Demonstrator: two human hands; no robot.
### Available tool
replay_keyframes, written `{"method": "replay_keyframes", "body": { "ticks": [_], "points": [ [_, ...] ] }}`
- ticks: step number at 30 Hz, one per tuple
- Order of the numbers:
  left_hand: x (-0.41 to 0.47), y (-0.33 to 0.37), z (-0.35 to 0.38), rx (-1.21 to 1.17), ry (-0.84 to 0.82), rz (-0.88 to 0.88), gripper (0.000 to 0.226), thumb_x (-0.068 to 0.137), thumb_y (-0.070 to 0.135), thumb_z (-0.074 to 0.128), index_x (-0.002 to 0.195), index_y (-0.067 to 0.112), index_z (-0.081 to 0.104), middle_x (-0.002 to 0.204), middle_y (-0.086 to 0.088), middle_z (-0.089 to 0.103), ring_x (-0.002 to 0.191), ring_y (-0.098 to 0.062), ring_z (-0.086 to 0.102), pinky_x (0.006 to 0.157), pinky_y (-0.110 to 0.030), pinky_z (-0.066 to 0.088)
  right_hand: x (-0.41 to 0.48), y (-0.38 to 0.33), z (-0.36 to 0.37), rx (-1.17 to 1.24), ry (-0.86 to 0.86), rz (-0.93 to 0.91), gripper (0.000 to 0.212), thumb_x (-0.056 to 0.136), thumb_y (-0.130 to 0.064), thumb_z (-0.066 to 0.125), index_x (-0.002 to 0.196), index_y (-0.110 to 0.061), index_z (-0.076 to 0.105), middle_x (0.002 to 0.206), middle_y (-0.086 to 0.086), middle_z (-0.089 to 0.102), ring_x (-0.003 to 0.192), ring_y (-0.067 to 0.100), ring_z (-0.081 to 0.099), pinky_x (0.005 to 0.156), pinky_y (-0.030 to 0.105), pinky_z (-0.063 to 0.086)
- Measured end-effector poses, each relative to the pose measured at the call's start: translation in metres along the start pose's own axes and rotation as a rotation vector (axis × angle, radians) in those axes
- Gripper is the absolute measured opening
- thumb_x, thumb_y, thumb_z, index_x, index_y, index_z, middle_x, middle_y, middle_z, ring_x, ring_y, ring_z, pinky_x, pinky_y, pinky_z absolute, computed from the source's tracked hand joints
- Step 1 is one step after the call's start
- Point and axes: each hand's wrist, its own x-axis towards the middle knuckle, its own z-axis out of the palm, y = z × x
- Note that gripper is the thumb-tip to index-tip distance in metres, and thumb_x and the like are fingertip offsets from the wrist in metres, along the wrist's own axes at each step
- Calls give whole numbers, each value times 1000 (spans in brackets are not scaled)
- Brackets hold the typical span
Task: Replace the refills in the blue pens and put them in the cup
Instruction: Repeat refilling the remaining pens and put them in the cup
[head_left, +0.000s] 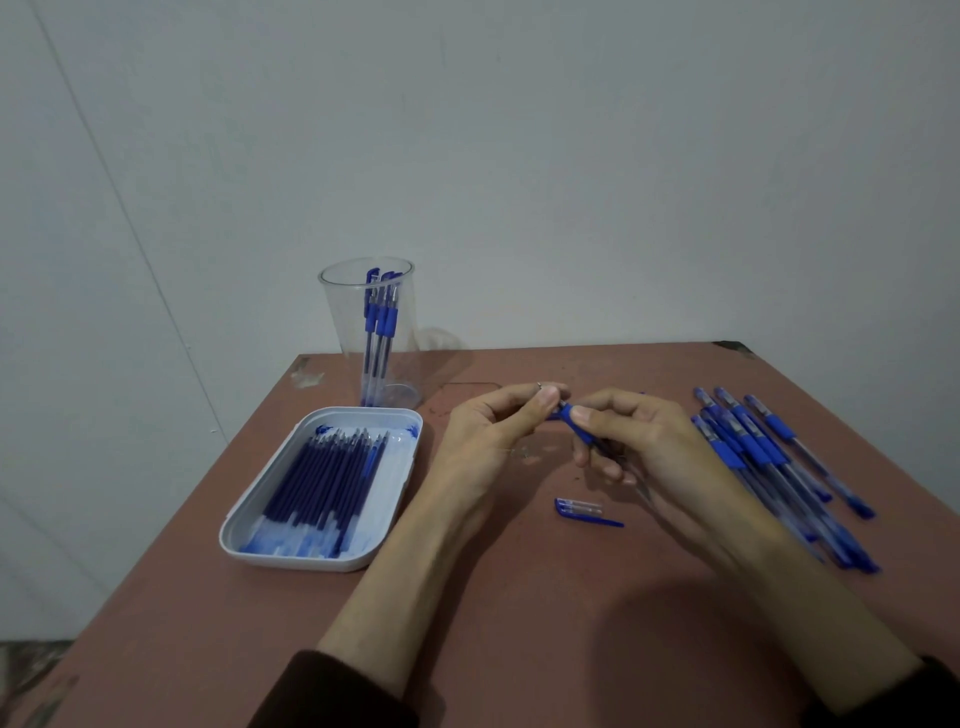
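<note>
Over the middle of the table my right hand (631, 441) grips a blue pen (576, 425) by its blue grip section. My left hand (493, 431) pinches the pen's metal tip end with thumb and fingers. Most of the pen's barrel is hidden under my right palm. A blue pen cap (582, 509) lies on the table just below my hands. A clear plastic cup (371, 332) stands at the back left with a few blue pens upright in it. A white tray (249, 540) at the left holds several dark blue refills (327, 475).
A pile of several blue capped pens (769, 457) lies at the right, partly under my right forearm. The reddish table (519, 597) ends at the wall behind the cup; its left edge runs close beside the tray.
</note>
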Motion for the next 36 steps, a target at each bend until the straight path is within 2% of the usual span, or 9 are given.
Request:
{"method": "replay_keyframes", "body": {
  "ticks": [4,6,9,11,15,18,24,32,36],
  "points": [
    [1,-8,3,-37,-17,-67,27,81,9,72,107,4,68,95,-11,70,88,-18,67,78,-28,55,4,3,-4,-84,169,-79,6,86,-14,63,85,-10,67,60,8,61,48,17,40,46,28,26],
    [0,-9,1,272,-94,-74,33,75,22,79,107,15,72,96,-1,70,95,-17,65,90,-36,53,4,2,-8,-71,253,-107,5,87,-13,62,87,-11,66,62,8,62,48,15,42,45,27,29],
    [-2,-7,-4,835,-287,-30,31,72,31,81,101,22,75,92,13,66,93,0,61,89,-16,46,3,-1,-12,-64,318,-127,4,88,-14,61,87,-14,65,63,4,64,49,13,45,48,28,32],
    [-4,-6,-5,941,-352,12,24,72,28,81,95,21,77,89,10,66,95,-4,59,88,-15,44,3,-1,-12,-102,331,-149,4,87,-15,62,87,-17,66,64,1,65,51,12,48,50,30,36],
    [1,-8,-9,789,-114,69,11,74,19,79,85,19,75,73,7,69,63,-1,58,66,-16,47,4,6,-14,-597,406,-346,9,82,-16,69,82,-25,67,66,-9,63,60,3,55,58,14,43],
    [7,-6,-14,499,93,28,14,77,7,76,78,19,69,63,8,64,56,-9,57,57,-17,47,2,8,-13,-849,391,-465,13,79,-17,71,85,-28,68,68,-23,59,68,-7,58,61,5,40],
    [6,0,-14,394,107,59,16,78,1,73,80,16,67,64,8,64,53,-1,58,53,-13,48,1,8,-13,-958,331,-509,15,78,-16,69,85,-28,67,78,-13,66,78,13,61,70,40,52],
    [6,-1,-15,453,77,86,23,75,2,76,79,24,70,63,11,66,61,-11,59,58,-15,48,1,10,-10,-1026,304,-475,11,73,-29,59,82,-30,66,74,-11,64,74,13,57,67,39,50],
    [5,-2,-13,466,33,63,17,75,4,76,84,18,72,75,-2,69,67,-15,60,68,-26,50,1,11,-8,-942,220,-478,13,77,-14,67,84,-25,70,77,-10,66,76,7,58,74,28,47]
  ]
}}
